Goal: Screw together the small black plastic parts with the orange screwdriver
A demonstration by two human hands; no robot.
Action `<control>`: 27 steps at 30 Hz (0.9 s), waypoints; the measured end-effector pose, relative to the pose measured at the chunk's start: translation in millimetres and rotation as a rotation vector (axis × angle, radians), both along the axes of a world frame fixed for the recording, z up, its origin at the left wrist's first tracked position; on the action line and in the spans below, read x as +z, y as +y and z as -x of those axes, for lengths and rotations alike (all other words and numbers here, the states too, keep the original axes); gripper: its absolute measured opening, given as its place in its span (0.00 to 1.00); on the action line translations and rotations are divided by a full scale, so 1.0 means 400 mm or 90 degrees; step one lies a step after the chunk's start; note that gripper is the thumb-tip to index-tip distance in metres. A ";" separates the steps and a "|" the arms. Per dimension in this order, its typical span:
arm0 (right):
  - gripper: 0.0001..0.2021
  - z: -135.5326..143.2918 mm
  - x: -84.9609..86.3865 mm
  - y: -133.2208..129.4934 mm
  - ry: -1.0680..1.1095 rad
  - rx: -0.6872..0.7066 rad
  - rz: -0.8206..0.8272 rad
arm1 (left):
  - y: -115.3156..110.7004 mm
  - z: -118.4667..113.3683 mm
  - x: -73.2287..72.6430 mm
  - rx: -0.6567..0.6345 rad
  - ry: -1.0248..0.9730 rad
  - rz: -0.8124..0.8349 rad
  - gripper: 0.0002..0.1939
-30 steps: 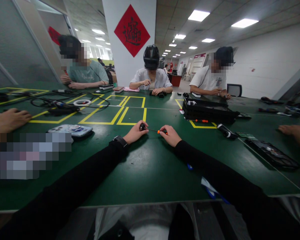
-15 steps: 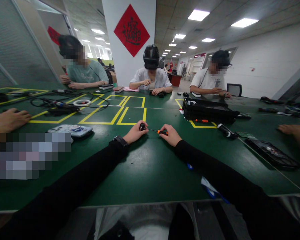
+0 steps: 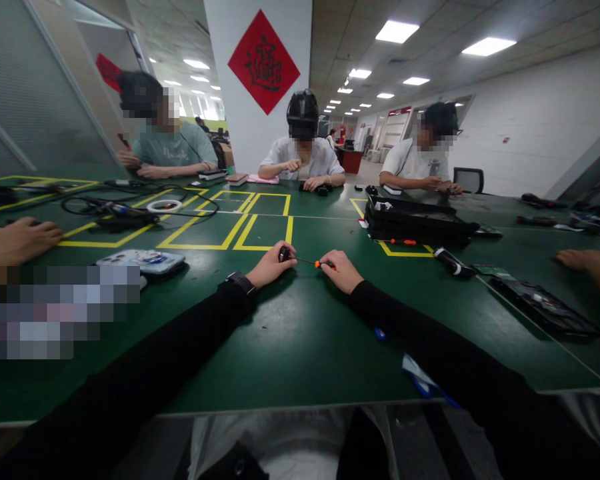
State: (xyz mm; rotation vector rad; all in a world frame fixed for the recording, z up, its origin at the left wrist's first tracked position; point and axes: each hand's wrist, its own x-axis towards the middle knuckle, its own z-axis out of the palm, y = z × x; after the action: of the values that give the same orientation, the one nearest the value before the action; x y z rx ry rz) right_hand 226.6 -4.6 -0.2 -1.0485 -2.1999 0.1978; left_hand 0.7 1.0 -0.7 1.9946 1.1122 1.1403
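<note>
Left of the black tray stack [image 3: 420, 225], the left grip [image 3: 271, 266] clasps a small dark part [image 3: 285, 253] and the right grip [image 3: 345, 272] grasps a screwdriver [image 3: 318, 264] directed at it, work apparently underway, completion indeterminable.

Desk [image 3: 290, 360], green, marked with yellow tape outlines [image 3: 195, 247]. Black cables [image 3: 127, 219], tangled, left side; white ring [image 3: 151, 209] near them. Pale printed case [image 3: 150, 259], left. Black trays [image 3: 420, 227], piled, right of centre. Pink cloth [image 3: 263, 179], far edge. Red diamond-shaped sign [image 3: 263, 47], black characters, on white pillar [image 3: 220, 40]. Black chair [image 3: 469, 179], beyond, right.
</note>
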 end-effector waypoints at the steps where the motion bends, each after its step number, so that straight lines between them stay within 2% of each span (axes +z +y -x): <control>1: 0.03 0.000 0.001 -0.002 0.002 -0.002 -0.004 | 0.000 0.000 -0.001 0.000 0.000 -0.001 0.13; 9: 0.08 -0.003 0.003 -0.009 0.015 0.006 -0.004 | -0.003 -0.004 0.003 0.000 0.005 -0.009 0.12; 14: 0.05 0.000 0.006 -0.006 0.031 -0.015 0.033 | -0.007 -0.004 0.005 0.010 0.011 -0.009 0.12; 19: 0.09 0.001 0.004 -0.001 -0.003 0.011 0.019 | -0.006 -0.002 0.003 0.008 0.014 -0.012 0.12; 24: 0.03 -0.003 0.003 -0.005 0.006 0.001 -0.005 | -0.008 -0.004 0.005 0.017 0.008 -0.005 0.12; 27: 0.05 -0.003 0.004 -0.012 0.018 -0.011 0.005 | -0.010 -0.005 0.007 0.013 0.010 -0.007 0.12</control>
State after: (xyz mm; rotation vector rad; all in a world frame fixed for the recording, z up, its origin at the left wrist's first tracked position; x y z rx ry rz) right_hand 227.9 -9.3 1.4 -1.0617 -2.1656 0.2125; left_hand 2.6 -3.2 2.3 2.0077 1.1384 1.1459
